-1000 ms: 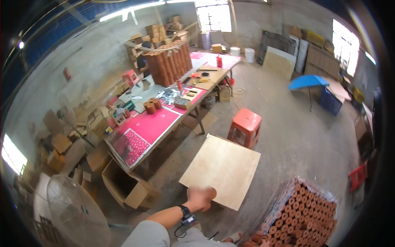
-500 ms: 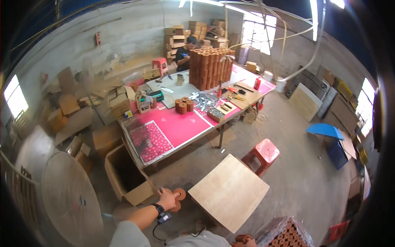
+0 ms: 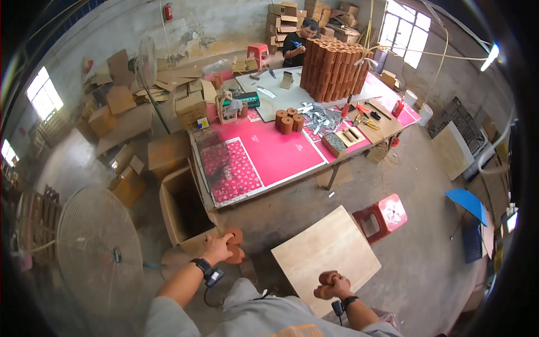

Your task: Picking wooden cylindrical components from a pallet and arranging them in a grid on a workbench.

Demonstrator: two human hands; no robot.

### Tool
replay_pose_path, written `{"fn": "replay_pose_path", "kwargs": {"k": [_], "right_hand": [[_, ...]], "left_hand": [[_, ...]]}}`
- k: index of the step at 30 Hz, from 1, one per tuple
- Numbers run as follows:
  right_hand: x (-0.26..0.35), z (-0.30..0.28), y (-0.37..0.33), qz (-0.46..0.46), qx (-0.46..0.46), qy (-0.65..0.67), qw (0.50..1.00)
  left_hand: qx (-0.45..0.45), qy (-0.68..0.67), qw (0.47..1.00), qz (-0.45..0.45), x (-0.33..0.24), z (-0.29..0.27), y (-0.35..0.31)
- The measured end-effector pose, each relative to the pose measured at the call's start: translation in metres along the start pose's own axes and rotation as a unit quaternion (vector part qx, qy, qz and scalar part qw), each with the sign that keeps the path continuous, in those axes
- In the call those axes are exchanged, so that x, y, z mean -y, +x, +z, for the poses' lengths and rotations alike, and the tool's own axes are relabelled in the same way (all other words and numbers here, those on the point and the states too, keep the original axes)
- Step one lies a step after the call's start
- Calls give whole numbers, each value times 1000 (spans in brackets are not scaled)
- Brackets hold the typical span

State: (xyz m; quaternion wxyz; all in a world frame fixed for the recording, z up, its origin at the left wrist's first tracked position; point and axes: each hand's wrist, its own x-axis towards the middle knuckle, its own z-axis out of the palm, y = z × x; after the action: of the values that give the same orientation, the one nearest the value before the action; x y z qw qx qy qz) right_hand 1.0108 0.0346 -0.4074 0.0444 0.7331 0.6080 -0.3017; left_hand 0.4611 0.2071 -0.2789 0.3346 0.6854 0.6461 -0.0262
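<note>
Nearest, below the fingers, a grey shirt (image 3: 247, 323) carries orange print at its front, cut off by the lower edge.

The left hand (image 3: 215, 249) has its fingers closed around two brown cylinders (image 3: 234, 254), which stick out to their right. The right hand (image 3: 341, 288) grips at least two more, the brown rolls (image 3: 327, 277) just left of its fingers and over a pale board (image 3: 331, 247); whether they touch it, I cannot tell.

With a pair in each grip, one piece could slip out if the fingers loosened, and, being round, would probably roll. The left pair might also knock the open carton (image 3: 196, 242) just beyond those fingers if swung outward.

A red stool (image 3: 388, 216) stands beyond the right fingers, by the board. Farther ahead of both hands is the tabletop (image 3: 255, 83), with a pink sheet (image 3: 275, 160) whose small pale marks are too tiny to read, four brown pieces (image 3: 287, 122) and a tall brown stack (image 3: 331, 70). A co-worker (image 3: 293, 50) is behind it. No brand can be made out.
</note>
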Motion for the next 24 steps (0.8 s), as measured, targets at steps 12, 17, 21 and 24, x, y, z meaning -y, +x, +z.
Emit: {"fn": "replay_pose_path", "kwargs": {"k": [12, 17, 21, 24], "right_hand": [[161, -123, 172, -120, -68, -49, 989], [227, -183, 215, -126, -86, -38, 988], [267, -229, 248, -156, -94, -101, 978], [286, -259, 277, -140, -77, -107, 981]], "left_hand": [[2, 65, 998, -20, 13, -112, 83], [-35, 75, 996, 32, 8, -145, 128], [-26, 91, 992, 85, 13, -149, 172], [-39, 26, 994, 102, -2, -160, 195]]}}
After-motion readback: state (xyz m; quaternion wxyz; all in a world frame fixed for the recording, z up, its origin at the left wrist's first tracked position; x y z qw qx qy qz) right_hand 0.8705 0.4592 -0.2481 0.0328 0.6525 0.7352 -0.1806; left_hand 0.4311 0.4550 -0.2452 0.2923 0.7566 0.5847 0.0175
